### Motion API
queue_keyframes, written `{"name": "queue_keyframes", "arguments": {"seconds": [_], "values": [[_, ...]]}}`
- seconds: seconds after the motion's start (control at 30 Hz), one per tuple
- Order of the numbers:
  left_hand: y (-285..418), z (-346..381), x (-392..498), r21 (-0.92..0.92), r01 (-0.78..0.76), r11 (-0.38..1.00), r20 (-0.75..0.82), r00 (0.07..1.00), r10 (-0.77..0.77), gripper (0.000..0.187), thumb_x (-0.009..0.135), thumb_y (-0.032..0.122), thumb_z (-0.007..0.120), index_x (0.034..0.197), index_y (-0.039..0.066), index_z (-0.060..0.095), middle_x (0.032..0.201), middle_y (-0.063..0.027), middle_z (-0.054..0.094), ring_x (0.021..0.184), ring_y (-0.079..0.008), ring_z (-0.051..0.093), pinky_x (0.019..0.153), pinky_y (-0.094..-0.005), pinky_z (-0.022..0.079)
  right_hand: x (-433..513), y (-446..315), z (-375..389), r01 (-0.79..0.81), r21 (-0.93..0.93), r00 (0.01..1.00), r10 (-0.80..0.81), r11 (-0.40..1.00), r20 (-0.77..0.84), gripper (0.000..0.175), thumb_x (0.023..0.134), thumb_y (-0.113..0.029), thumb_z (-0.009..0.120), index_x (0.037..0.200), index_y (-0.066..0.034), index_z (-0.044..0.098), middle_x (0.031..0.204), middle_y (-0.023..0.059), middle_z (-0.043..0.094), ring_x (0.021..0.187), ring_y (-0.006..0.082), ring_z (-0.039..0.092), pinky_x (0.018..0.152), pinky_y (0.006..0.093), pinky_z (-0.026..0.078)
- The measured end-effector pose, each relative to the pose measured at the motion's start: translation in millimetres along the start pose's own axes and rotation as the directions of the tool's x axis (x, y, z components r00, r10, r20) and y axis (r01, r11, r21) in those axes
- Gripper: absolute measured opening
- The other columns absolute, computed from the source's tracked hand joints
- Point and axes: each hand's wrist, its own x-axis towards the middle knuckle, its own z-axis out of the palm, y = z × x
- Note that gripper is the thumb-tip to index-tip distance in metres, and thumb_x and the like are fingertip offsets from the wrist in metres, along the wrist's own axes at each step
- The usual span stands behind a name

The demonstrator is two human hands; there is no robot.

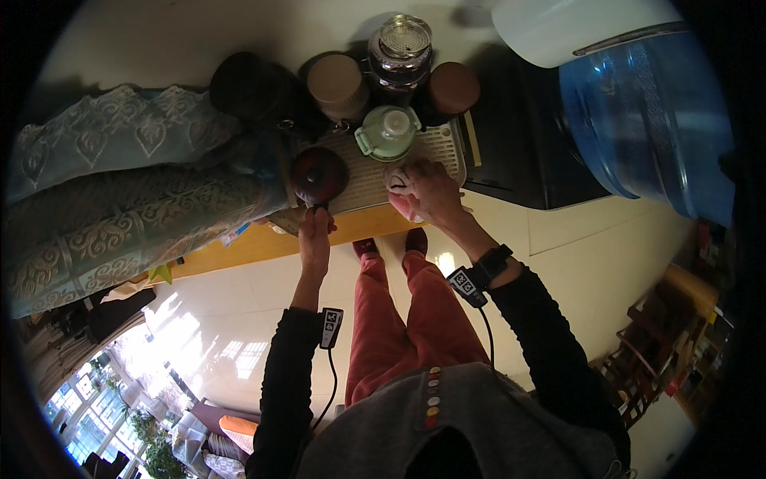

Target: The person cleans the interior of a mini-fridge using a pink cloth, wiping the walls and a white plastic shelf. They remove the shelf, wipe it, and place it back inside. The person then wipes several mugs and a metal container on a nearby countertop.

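Observation:
My left hand (pixel 315 230) is closed around the handle of a dark red, round lidded pot (pixel 319 175), which is over the left part of a perforated tray (pixel 365 179). A pink and white cloth (pixel 402 194) is bunched in the fingers of my right hand (pixel 432 188), above the tray's right part. Just behind that hand a pale green bottle (pixel 388 133) with a clear-topped lid stands on the tray. What lies under the cloth is hidden.
Behind the tray stand a beige-lidded container (pixel 336 81), a metal and glass vessel (pixel 401 54) and a brown-lidded jar (pixel 453 88). Fabric under clear plastic (pixel 143 203) lies at left. At right are a black box-like surface (pixel 526 132) and a large blue water bottle (pixel 646 120).

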Motion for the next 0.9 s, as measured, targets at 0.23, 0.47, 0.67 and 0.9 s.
{"name": "queue_keyframes", "arguments": {"seconds": [0.23, 0.47, 0.67, 0.9], "values": [[-7.8, -5.6, 4.2, 0.052, -0.013, 0.999, 0.002, 1.0, 0.013, 0.028, 0.101, 0.027, 0.05, 0.09, 0.003, 0.056, 0.08, -0.0044, 0.059, 0.072, -0.0127, 0.058, 0.068, -0.0293, 0.047, 1.5, 19.1, 1.1, -0.048, 0.04, 0.997, 0.045, 0.998, 0.066, 0.039, 0.073, -0.015, 0.072, 0.11, -0.007, 0.062, 0.108, 0.0156, 0.063, 0.095, 0.0366, 0.062, 0.082, 0.0434, 0.054], [-4.3, -4.9, 0.4, 0.206, -0.054, 0.977, -0.07, 0.995, 0.07, 0.027, 0.098, 0.025, 0.055, 0.113, 0.002, 0.055, 0.088, -0.0096, 0.064, 0.075, -0.0173, 0.062, 0.071, -0.0315, 0.048, -7.5, 30.3, -41.8, -0.223, -0.013, 0.964, 0.223, 0.975, 0.145, 0.037, 0.078, -0.024, 0.07, 0.109, -0.0047, 0.064, 0.102, 0.0192, 0.067, 0.088, 0.0378, 0.068, 0.077, 0.047, 0.055], [21.0, -8.2, -39.3, 0.5, -0.234, 0.834, -0.161, 0.921, 0.355, 0.032, 0.094, 0.011, 0.06, 0.123, 0.003, 0.049, 0.101, -0.0116, 0.058, 0.08, -0.0188, 0.057, 0.074, -0.033, 0.047, -25.9, 26.3, -98.3, -0.364, 0.093, 0.904, 0.375, 0.927, -0.206, 0.057, 0.076, -0.023, 0.076, 0.126, -0.0078, 0.052, 0.115, 0.0185, 0.064, 0.098, 0.0413, 0.065, 0.081, 0.0464, 0.055], [101.0, 59.8, -31.9, 0.483, -0.631, 0.607, 0.173, 0.748, 0.641, 0.047, 0.087, 0.001, 0.063, 0.131, 0.0, 0.046, 0.117, -0.02, 0.056, 0.105, -0.0348, 0.056, 0.092, -0.0419, 0.046, 31.3, 44.3, -77.4, -0.296, 0.084, 0.837, 0.301, 0.952, -0.456, 0.056, 0.076, -0.013, 0.074, 0.127, -0.0085, 0.05, 0.139, 0.0172, 0.048, 0.113, 0.0424, 0.055, 0.088, 0.0473, 0.053]]}}
